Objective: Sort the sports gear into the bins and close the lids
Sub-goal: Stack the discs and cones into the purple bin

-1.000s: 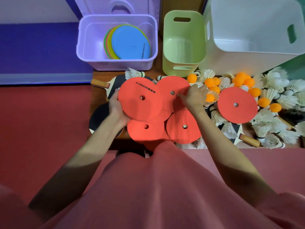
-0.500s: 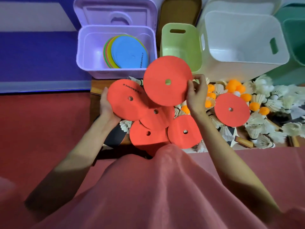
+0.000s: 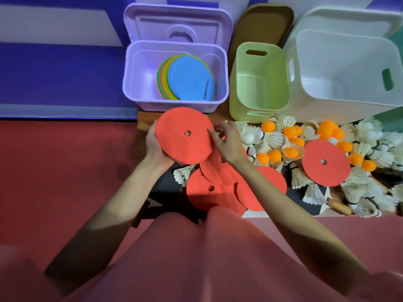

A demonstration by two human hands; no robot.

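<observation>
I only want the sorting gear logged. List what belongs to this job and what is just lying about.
Job:
left hand and right hand holding stacked red discs
loose red discs
lone red disc
shuttlecocks
orange balls
purple bin
green bin
white bin

Lying about:
red floor
purple wall band

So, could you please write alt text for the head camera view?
Both hands hold a stack of flat orange discs in front of an open lilac plastic bin containing coloured discs; the left hand grips its edge, the right hand pinches the opposite edge.
</observation>
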